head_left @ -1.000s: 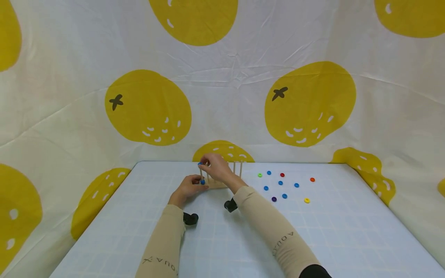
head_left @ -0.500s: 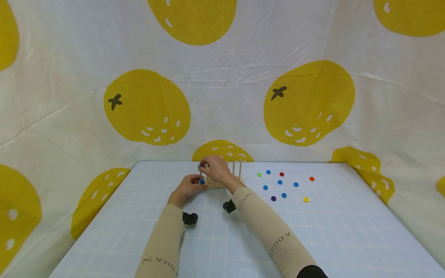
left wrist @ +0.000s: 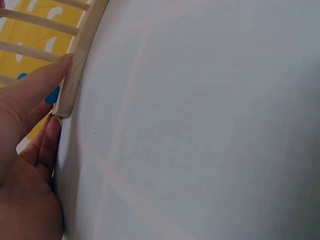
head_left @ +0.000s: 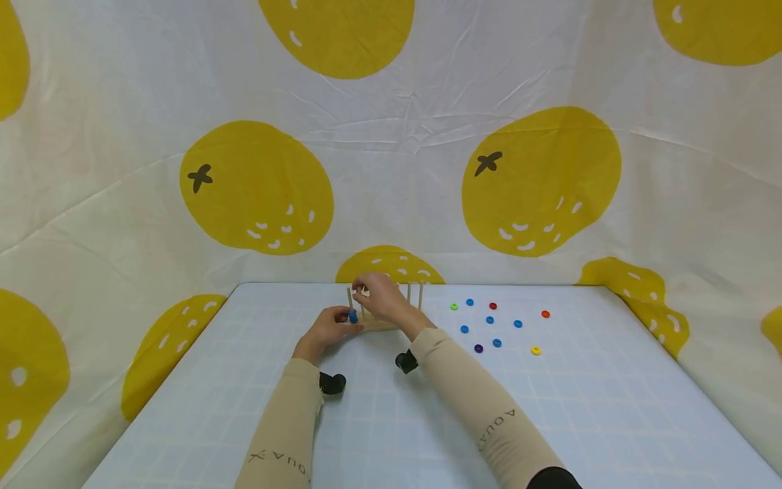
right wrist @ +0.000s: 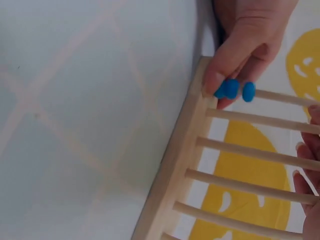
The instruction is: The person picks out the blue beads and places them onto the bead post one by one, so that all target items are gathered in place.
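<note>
A wooden peg rack (head_left: 380, 326), a long base with a row of thin upright pegs, stands at the back of the table. My left hand (head_left: 328, 331) grips the left end of its base, thumb on the front face and fingertips at the end, as the left wrist view shows. Blue rings (right wrist: 231, 88) sit low on the end peg beside the left thumb; the uppermost is slightly apart from those below. My right hand (head_left: 385, 299) is raised at the tops of the left pegs, fingers loosely bent around the peg tips (right wrist: 310, 130), no ring visible in them.
Loose rings lie right of the rack: several blue ones, such as a blue ring (head_left: 518, 324), plus a green ring (head_left: 454, 307), red ring (head_left: 493, 306), orange ring (head_left: 546, 314), purple ring (head_left: 479, 348) and yellow ring (head_left: 535, 350). A fruit-patterned cloth (head_left: 397, 204) hangs behind the table.
The blue ring in the right fingers at the top of the end peg has gone down the peg onto the blue below. The right hand has let go; the left stays at the base.
</note>
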`<state>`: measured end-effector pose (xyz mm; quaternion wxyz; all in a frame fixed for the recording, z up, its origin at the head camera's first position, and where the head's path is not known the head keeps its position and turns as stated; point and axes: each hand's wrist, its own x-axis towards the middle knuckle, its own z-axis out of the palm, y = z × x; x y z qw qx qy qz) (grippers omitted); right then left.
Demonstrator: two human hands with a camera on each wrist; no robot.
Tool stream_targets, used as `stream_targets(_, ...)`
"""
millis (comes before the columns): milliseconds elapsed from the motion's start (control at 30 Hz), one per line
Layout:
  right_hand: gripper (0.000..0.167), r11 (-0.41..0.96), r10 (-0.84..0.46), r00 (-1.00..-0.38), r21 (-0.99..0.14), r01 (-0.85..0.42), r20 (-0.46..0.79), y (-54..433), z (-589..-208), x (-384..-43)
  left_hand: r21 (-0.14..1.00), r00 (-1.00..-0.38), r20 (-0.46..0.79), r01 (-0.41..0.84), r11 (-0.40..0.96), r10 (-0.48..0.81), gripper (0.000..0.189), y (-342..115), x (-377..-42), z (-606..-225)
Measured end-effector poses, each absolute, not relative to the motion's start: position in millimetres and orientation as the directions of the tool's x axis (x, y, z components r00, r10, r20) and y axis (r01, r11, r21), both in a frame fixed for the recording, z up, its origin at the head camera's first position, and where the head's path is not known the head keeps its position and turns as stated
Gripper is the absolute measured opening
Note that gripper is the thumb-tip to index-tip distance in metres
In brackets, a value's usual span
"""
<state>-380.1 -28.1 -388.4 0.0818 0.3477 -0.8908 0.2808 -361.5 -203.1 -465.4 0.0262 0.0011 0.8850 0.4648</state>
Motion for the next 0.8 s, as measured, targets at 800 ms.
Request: stream_targets(800,0.028,0.575,-0.576,-0.741,-0.474,-0.667,0.345,48,-363,-361,0.815,-0.998,-0.050,-0.026,0.578,0.026,0.061,-202,-362,-465)
